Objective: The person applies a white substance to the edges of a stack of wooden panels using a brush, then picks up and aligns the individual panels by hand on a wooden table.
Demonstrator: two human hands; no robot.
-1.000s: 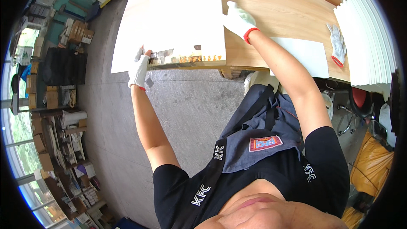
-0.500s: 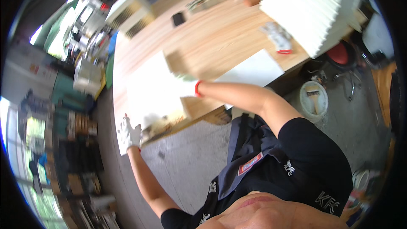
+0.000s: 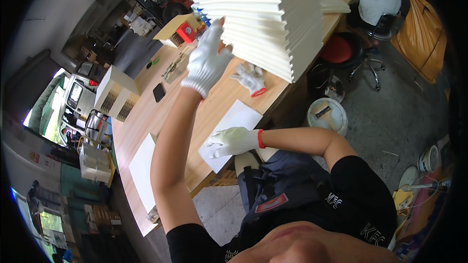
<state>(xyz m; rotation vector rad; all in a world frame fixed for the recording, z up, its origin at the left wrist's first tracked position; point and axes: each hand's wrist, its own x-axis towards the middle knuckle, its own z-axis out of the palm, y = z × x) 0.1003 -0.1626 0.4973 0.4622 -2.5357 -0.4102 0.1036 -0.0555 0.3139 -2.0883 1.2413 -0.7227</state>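
My left hand [image 3: 208,63], in a white knit glove with bare thumb and index fingertips, is raised before a tall stack of white boards [image 3: 258,19]. Its fingers are apart, close to the boards' edges; whether it touches them I cannot tell. My right hand [image 3: 235,141], in a white glove with a red cuff, is over a flat white sheet [image 3: 237,115] at the table's near edge. Its fingers are stretched out, slightly bent, with nothing seen in them. A white panel [image 3: 143,173] lies at the table's left end, partly behind my left forearm.
On the wooden table [image 3: 195,104] are a spare glove [image 3: 249,79], a black phone [image 3: 159,92] and a white block-like stack [image 3: 116,91]. A red object [image 3: 186,32] stands farther back. A bucket with a brush [image 3: 327,116] and a wheeled stool [image 3: 341,48] are to the right.
My left hand has gone from the white panel at the table's left end up to the board stack. My right hand has left the panel for the white sheet. The view has turned right.
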